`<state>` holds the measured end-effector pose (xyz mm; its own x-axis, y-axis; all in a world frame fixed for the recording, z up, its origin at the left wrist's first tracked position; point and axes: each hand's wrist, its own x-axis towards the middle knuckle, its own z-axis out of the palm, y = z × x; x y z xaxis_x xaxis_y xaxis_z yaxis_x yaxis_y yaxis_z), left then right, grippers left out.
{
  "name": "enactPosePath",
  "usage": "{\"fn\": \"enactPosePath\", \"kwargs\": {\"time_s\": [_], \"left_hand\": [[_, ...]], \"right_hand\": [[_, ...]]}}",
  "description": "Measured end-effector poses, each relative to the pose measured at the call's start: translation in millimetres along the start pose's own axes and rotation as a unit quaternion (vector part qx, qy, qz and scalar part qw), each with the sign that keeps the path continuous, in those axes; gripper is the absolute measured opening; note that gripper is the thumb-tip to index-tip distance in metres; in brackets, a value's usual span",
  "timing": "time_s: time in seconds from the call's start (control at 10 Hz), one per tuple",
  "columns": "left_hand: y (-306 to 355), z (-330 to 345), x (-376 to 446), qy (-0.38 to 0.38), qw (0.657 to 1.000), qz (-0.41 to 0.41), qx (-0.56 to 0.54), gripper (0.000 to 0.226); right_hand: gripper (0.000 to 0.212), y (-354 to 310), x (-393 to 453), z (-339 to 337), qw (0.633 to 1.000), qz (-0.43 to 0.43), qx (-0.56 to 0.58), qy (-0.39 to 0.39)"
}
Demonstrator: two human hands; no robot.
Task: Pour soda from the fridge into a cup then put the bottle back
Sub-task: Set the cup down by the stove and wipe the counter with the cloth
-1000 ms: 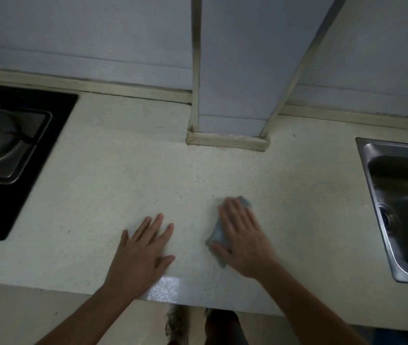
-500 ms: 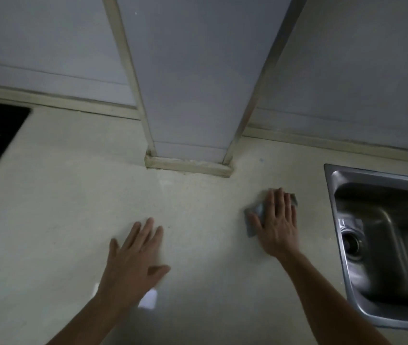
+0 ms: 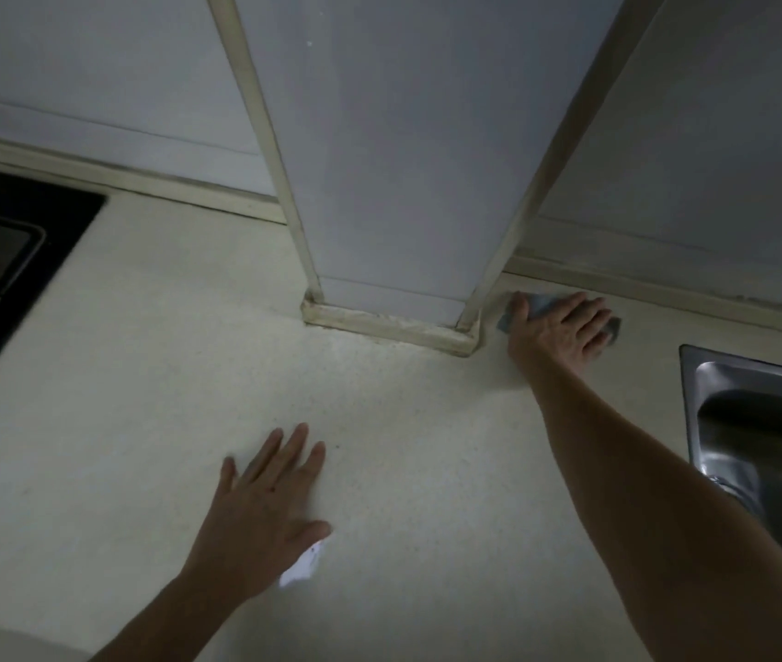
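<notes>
No soda bottle, cup or fridge is in view. My right hand point(image 3: 556, 329) lies flat with straight fingers on a small blue-grey cloth point(image 3: 539, 304), pressing it onto the pale countertop point(image 3: 140, 375) at the far side, just right of the pillar's base. My left hand point(image 3: 264, 513) rests flat on the countertop near me, fingers spread and holding nothing.
A white square pillar point(image 3: 403, 183) rises from the back of the counter. A steel sink point(image 3: 761, 432) is set in at the right. A black gas hob point(image 3: 2, 260) sits at the left. The tiled wall point(image 3: 92, 78) runs behind.
My right hand has slid the cloth away from me and rightward, up to the wall beside the pillar. My left hand stays flat on the counter. The view has shifted.
</notes>
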<state>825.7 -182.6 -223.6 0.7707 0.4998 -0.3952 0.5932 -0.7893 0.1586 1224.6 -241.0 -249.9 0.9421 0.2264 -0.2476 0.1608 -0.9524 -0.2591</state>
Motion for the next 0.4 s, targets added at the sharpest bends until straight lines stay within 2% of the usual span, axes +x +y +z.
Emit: {"fn": "enactPosePath", "kwargs": {"time_s": [0.1,0.2,0.3,0.4], "left_hand": [[-0.1,-0.7,-0.4,-0.012,1.000,0.009,0.012,0.087],[2.5,-6.9,-0.6,-0.021,0.999,0.000,-0.024,0.088],[5.7,-21.4,-0.9,-0.062,0.997,-0.021,-0.037,0.084],[6.1,-43.2,-4.0,-0.034,0.999,0.000,-0.031,0.073]], "right_hand": [[0.097,9.2,-0.9,-12.9,0.999,-0.024,0.029,-0.023],[0.087,27.1,-19.8,-29.0,0.995,-0.091,0.040,-0.028],[0.085,46.0,-64.4,-47.3,0.990,-0.140,-0.004,-0.001],[0.080,51.4,-129.0,-58.3,0.980,-0.193,-0.040,0.004]]}}
